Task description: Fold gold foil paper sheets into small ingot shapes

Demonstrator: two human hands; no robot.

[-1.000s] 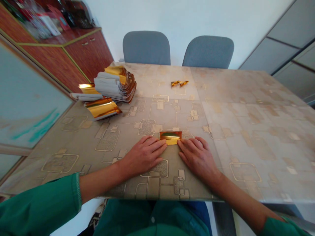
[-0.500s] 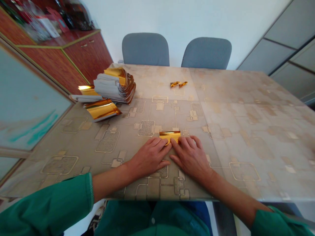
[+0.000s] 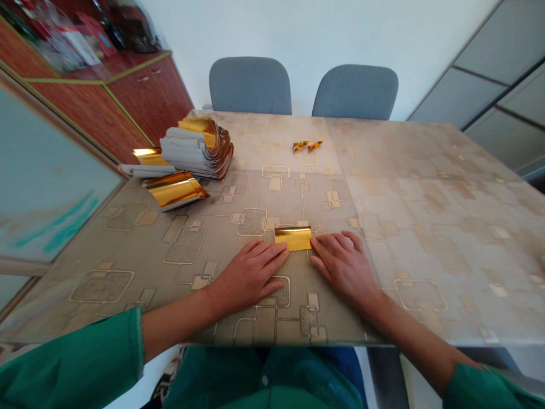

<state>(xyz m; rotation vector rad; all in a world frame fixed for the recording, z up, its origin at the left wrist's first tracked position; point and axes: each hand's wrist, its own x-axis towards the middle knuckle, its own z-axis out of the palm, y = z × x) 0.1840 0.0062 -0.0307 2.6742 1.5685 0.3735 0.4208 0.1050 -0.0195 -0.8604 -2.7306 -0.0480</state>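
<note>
A small folded piece of gold foil paper (image 3: pixel 293 238) lies flat on the table in front of me, its long side running left to right. My left hand (image 3: pixel 255 270) rests palm down, fingers stretched out, with the fingertips at the paper's lower left corner. On the other side, my right hand (image 3: pixel 343 261) lies with its fingers extended, the index fingertip at the paper's right edge. Neither hand grips anything. Most of the paper's gold face shows between them.
At the back left is a thick stack of folded gold and white paper (image 3: pixel 191 153), with a loose gold sheet (image 3: pixel 176 190) in front. Two small folded gold pieces (image 3: pixel 307 146) lie farther back on the patterned tablecloth (image 3: pixel 409 227). Two grey chairs (image 3: pixel 250 85) stand beyond the table.
My hands have drawn apart along the paper, the left going left and the right going right. More of the gold face is now uncovered, while the paper stays nearly in place.
</note>
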